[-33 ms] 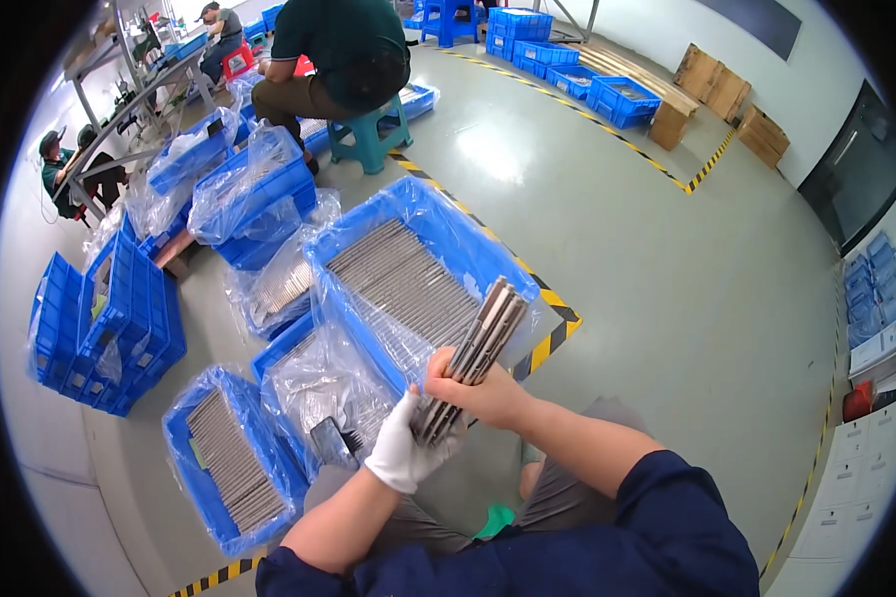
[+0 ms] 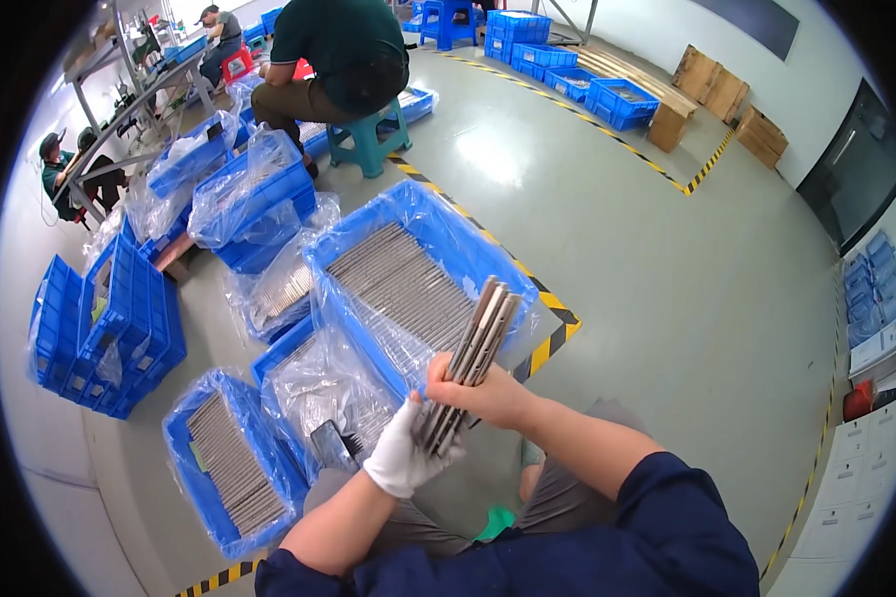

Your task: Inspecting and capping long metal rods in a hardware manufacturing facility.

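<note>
Long grey metal strips (image 2: 468,363), bundled into a stack, sit in both hands at the centre of my view, tilted toward 1 o'clock. My left hand (image 2: 403,456), in a white glove, wraps closed around the bundle's lower end. My bare right hand (image 2: 478,393) pinches its middle, fingers curled. At 11 o'clock, just behind, stands a blue plastic-lined crate (image 2: 413,284) of the same strips.

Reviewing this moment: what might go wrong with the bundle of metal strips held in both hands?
The bundle of long grey metal strips is fanned at its top end, so a strip may slide out onto the floor. The bare right hand grips metal edges unprotected, unlike the white-gloved left hand. A dropped strip could tear the clear plastic liner of the blue plastic crate below.
</note>
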Action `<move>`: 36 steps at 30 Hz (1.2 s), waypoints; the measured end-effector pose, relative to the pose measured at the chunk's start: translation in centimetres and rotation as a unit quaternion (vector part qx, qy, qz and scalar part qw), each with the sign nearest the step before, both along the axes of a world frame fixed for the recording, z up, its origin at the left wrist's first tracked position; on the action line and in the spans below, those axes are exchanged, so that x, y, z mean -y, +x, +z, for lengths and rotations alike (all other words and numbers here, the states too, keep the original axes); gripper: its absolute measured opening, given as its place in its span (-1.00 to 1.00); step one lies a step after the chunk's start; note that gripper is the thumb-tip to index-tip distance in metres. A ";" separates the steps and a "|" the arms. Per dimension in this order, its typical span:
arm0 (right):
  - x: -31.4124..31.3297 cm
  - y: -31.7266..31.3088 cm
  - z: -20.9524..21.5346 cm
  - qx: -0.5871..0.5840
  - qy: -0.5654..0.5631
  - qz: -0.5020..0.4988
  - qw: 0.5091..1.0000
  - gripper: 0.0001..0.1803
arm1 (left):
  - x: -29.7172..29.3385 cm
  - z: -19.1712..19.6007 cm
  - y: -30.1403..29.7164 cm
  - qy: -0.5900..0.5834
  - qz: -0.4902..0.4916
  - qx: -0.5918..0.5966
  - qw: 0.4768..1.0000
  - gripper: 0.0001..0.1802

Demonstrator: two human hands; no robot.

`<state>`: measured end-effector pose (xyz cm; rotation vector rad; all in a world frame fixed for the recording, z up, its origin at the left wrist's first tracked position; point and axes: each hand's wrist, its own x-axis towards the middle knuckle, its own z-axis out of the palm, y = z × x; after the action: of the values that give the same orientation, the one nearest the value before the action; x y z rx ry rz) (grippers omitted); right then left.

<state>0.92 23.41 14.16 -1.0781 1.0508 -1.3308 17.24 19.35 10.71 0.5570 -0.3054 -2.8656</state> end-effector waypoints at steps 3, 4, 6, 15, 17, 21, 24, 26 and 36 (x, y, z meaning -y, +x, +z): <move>-0.2 -0.8 0.2 0.022 0.040 0.144 0.989 -0.87 | -0.2 0.0 0.7 -0.092 -0.111 -0.002 0.990 -0.26; -0.2 -0.4 0.2 0.035 0.001 0.163 0.986 -0.84 | -0.4 0.0 0.8 -0.071 -0.124 -0.030 0.989 -0.23; -0.4 0.0 0.0 0.020 0.046 0.180 0.982 -0.82 | -0.7 0.4 0.9 -0.136 -0.174 -0.084 0.972 -0.31; 0.8 -3.1 -0.8 0.075 0.229 -0.107 0.965 -0.77 | 0.2 2.3 1.3 -0.268 -0.051 0.179 0.945 -0.58; 1.2 -5.1 -1.2 0.159 0.254 -0.177 0.937 -0.70 | 0.9 2.4 1.6 -0.300 -0.038 0.189 0.934 -0.54; 0.5 -5.1 -3.3 -0.187 0.117 -0.057 0.974 -0.60 | 1.3 2.3 2.1 -0.327 -0.017 0.219 0.919 -0.56; -0.5 -4.5 -3.9 -0.507 -0.126 0.030 0.852 -0.56 | 1.2 2.0 2.1 -0.343 0.002 0.265 0.901 -0.74; -0.7 -4.5 -3.4 -0.574 -0.092 0.049 0.812 -0.55 | 1.2 2.0 2.2 -0.344 0.022 0.255 0.904 -0.77; 0.2 -6.5 0.7 0.128 0.050 -0.061 0.989 -0.63 | 1.3 2.0 2.6 -0.352 -0.006 0.253 0.901 -0.76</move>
<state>-5.57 23.20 14.90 -0.7550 0.9915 -1.4541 19.83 18.06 12.71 1.1037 -1.3453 -2.3038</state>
